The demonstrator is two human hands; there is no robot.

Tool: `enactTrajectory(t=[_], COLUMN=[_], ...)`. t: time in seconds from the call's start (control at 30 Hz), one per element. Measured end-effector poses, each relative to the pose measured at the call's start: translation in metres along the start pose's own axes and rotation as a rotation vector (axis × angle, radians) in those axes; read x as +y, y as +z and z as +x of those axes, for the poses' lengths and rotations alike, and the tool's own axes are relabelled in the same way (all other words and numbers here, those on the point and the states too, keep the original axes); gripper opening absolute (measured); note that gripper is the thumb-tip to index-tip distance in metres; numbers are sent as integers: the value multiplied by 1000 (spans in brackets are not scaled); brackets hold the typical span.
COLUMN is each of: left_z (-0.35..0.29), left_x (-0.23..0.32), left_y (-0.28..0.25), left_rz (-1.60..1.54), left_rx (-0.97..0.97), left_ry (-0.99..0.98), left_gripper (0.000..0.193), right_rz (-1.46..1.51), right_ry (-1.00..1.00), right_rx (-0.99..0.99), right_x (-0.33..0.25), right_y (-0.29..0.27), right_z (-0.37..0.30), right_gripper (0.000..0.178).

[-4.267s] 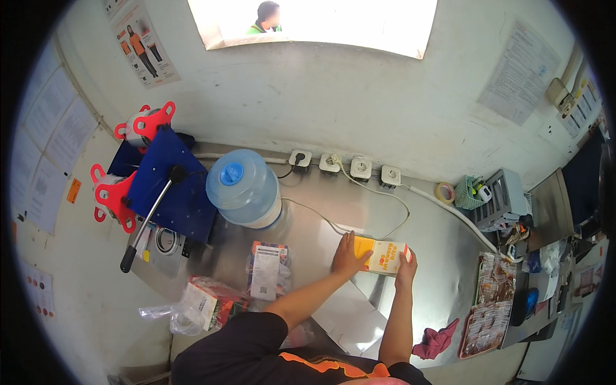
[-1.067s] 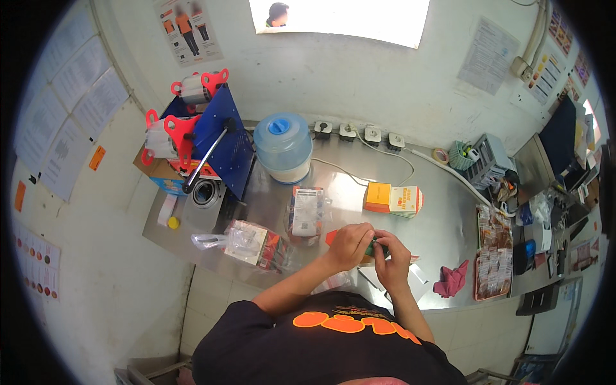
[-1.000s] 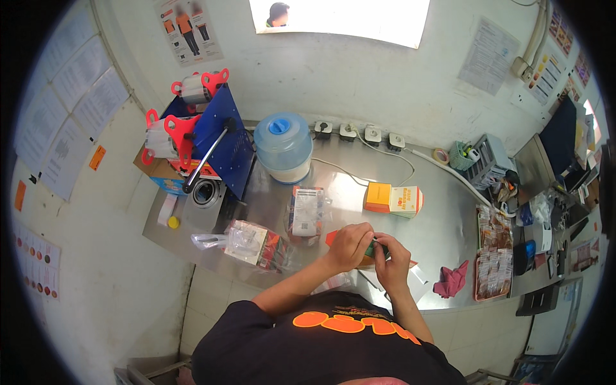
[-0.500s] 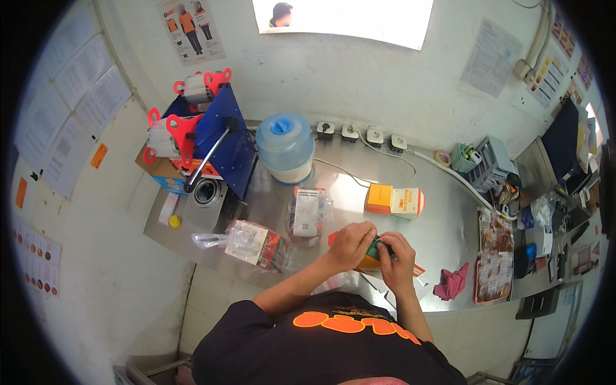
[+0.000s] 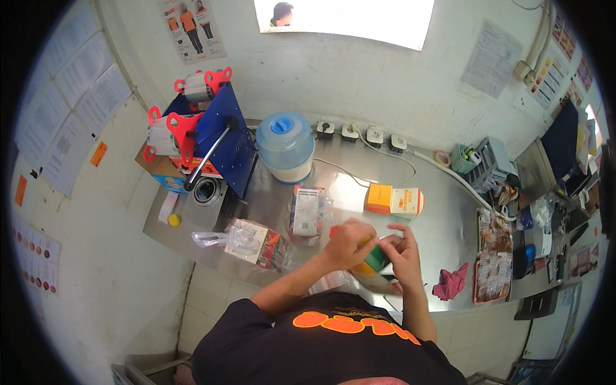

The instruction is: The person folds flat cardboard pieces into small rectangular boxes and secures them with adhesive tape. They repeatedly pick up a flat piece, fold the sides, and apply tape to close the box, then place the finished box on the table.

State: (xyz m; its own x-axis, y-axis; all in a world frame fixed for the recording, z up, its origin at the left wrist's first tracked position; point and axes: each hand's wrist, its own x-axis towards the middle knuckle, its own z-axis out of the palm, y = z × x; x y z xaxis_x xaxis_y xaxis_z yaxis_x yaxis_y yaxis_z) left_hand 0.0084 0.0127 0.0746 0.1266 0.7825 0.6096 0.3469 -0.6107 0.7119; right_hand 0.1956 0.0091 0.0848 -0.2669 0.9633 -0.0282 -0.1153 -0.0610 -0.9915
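Note:
In front of my chest both hands work close together over the steel table. My left hand (image 5: 350, 245), somewhat blurred, is closed on the left side of a yellow-and-green packet (image 5: 376, 260). Curled around its right side is my right hand (image 5: 403, 255), thumb and fingers pinching near the top edge, where a small pale strip shows. The packet's lower part is smeared by motion, so whether it is a box or a pouch cannot be made out. A red edge shows beside my left knuckles. White sheets or flaps lie under my hands.
An open yellow-and-white carton (image 5: 394, 201) stands beyond my hands. Wrapped boxes (image 5: 255, 244) and a labelled packet (image 5: 307, 212) lie left. Behind are a water jug (image 5: 284, 147) and a blue lever machine (image 5: 221, 141). Right lie a crimson cloth (image 5: 451, 282) and a tray of sachets (image 5: 493, 298).
My hands have drawn slightly apart. More of the green and yellow packet shows between them, now tilted and blurred. A pale strip has appeared at my right fingertips.

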Motion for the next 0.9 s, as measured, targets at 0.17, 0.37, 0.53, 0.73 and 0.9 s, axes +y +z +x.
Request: enactTrajectory(t=[0.17, 0.37, 0.53, 0.73, 0.9], left_z=[11, -6, 11, 14, -8], left_x=[8, 23, 10, 4, -8], left_y=[-12, 23, 18, 14, 37], left_rz=[274, -82, -555, -190, 179], left_rx=[350, -4, 245, 262, 214], left_ry=[237, 128, -431, -375, 0], left_gripper=[13, 22, 32, 15, 19], right_rz=[-474, -187, -973, -602, -14], right_ry=[-308, -424, -875, -654, -174], right_rx=[332, 483, 247, 485, 411], right_x=[7, -1, -2, 10, 33], right_y=[-3, 21, 22, 32, 39], right_z=[-7, 11, 6, 13, 15], right_gripper=[28, 33, 30, 13, 21])
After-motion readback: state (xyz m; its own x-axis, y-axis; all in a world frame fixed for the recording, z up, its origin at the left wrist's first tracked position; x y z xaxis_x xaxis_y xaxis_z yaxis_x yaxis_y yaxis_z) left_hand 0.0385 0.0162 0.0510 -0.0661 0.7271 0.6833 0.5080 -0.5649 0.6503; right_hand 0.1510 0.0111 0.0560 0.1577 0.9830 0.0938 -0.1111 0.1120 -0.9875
